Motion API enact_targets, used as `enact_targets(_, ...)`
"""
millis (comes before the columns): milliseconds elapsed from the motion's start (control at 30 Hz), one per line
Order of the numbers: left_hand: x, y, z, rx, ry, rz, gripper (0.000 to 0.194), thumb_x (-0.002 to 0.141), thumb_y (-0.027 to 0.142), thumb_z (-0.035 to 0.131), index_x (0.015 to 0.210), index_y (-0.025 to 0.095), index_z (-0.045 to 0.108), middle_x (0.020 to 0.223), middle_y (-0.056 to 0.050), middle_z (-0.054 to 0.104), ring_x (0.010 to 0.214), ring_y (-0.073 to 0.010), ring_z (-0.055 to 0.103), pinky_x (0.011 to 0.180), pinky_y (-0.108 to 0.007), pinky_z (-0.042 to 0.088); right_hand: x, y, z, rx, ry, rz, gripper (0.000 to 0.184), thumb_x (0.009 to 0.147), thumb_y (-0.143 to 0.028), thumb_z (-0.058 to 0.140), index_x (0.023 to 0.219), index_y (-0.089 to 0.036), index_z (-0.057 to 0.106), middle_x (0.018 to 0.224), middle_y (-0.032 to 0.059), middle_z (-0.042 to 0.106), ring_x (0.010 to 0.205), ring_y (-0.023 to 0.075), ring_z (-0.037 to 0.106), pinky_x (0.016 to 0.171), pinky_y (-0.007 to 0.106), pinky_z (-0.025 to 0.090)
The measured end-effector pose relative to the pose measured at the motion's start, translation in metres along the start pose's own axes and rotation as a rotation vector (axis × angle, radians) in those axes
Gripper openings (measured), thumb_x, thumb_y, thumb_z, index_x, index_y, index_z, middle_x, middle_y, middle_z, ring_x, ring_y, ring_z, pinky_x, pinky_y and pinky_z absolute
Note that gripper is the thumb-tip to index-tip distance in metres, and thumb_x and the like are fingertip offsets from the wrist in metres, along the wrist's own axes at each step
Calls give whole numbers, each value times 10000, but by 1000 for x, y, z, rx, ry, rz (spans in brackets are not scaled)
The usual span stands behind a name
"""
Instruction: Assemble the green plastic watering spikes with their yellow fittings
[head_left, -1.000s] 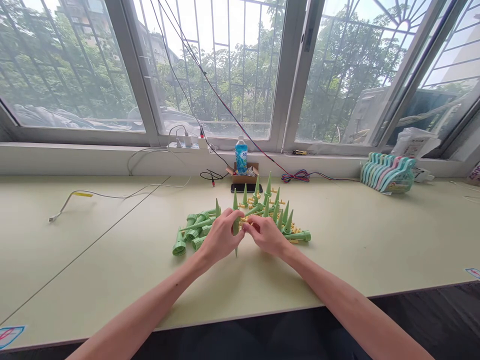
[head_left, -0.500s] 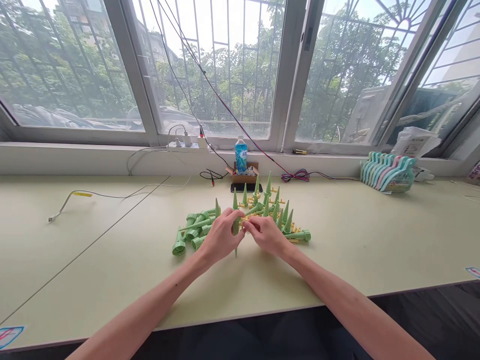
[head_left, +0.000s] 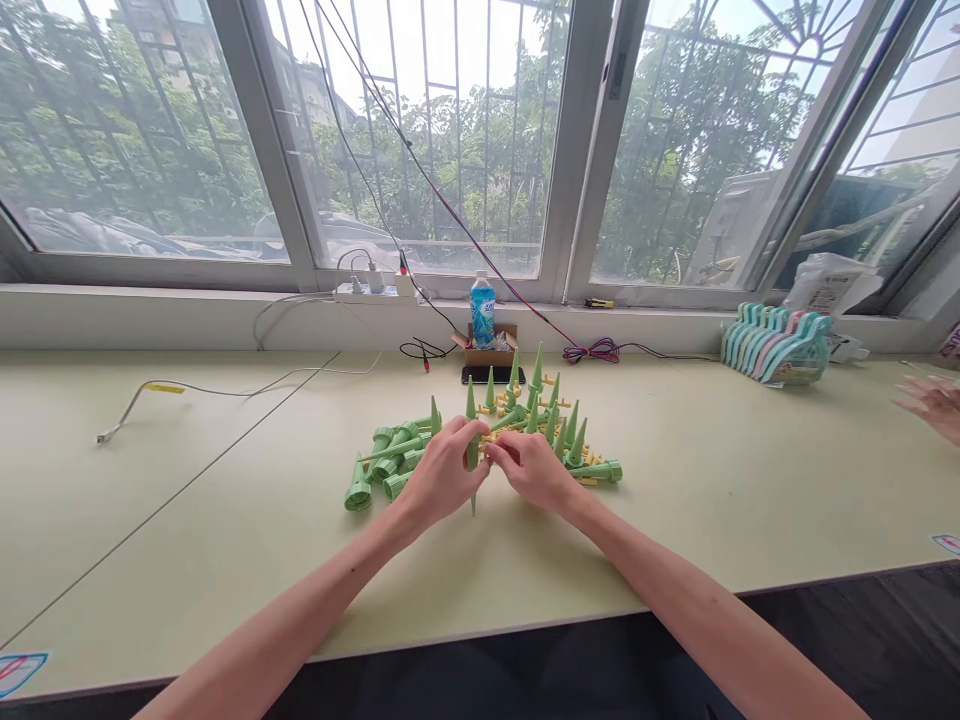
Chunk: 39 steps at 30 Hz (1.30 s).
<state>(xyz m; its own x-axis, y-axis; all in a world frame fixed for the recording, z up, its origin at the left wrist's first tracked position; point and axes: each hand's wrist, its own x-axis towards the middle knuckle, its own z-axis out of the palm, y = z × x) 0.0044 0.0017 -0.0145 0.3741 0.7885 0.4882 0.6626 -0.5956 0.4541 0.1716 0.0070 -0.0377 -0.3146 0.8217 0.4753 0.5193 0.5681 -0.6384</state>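
My left hand point(head_left: 446, 465) is closed around a green plastic watering spike point(head_left: 472, 456), held point down over the table's near middle. My right hand point(head_left: 534, 468) meets it from the right, thumb and forefinger pinched on a small yellow valve point(head_left: 486, 440) at the spike's side. My fingers partly hide that contact. Left of my hands lies a group of loose green spikes point(head_left: 390, 463). Behind and to the right, several spikes stand upright with yellow valves fitted, such as one green spike point(head_left: 535, 372). Loose yellow valves point(head_left: 592, 458) lie among them.
A blue-labelled bottle point(head_left: 482, 312) stands at a small cardboard box point(head_left: 491, 355), a dark phone point(head_left: 480, 376) in front. Coiled cable point(head_left: 592, 351) and pastel hangers point(head_left: 780, 347) sit farther right. Another person's hand point(head_left: 936, 406) is at the right edge. A white cable point(head_left: 195, 391) crosses the left.
Another person's hand has come into view at the right edge. My two hands stay in nearly the same place on the spike and valve.
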Motion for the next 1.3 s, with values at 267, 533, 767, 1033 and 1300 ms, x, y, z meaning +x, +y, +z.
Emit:
enact_targets(267, -1, -4, 2, -13, -21, 22, 167, 826, 228, 529, 983, 218, 586, 886, -9, 547, 559, -92, 488, 610, -270, 449, 1, 1, 0, -29, 7, -16, 294, 917, -298, 454, 653, -178, 499, 554, -28, 448, 517, 99, 338, 520, 237, 275)
enact_targets(533, 0, -3, 2, -15, -14, 42, 164, 821, 205, 524, 967, 217, 597, 862, -9, 548, 558, -95, 488, 608, -274, 443, 0, -2, -3, -13, -1, -9, 288, 914, -281, 452, 650, -179, 507, 547, -26, 458, 515, 102, 342, 514, 238, 283)
enact_targets(767, -1, -2, 1, -15, -26, 27, 161, 822, 220, 528, 968, 222, 596, 868, -7, 543, 562, -98, 501, 618, -277, 451, -1, -4, -4, 39, -11, 0, 201, 900, -267, 484, 741, -176, 567, 589, -7, 541, 526, 110, 413, 532, 239, 326)
enact_targets(1033, -1, -4, 1, -15, -31, 26, 160, 822, 211, 526, 966, 226, 595, 870, -7, 544, 562, -97, 493, 618, -274, 451, -1, -3, -3, 28, -10, -6, 181, 901, -265, 477, 775, -177, 572, 622, -2, 563, 535, 111, 423, 538, 237, 333)
enact_targets(1300, -1, -3, 2, -30, -22, 38, 148, 833, 228, 527, 965, 223, 593, 873, -10, 548, 556, -96, 494, 605, -274, 450, 0, -2, -2, 0, -13, -10, 344, 943, -324, 409, 635, -183, 467, 539, -27, 446, 505, 101, 356, 507, 239, 275)
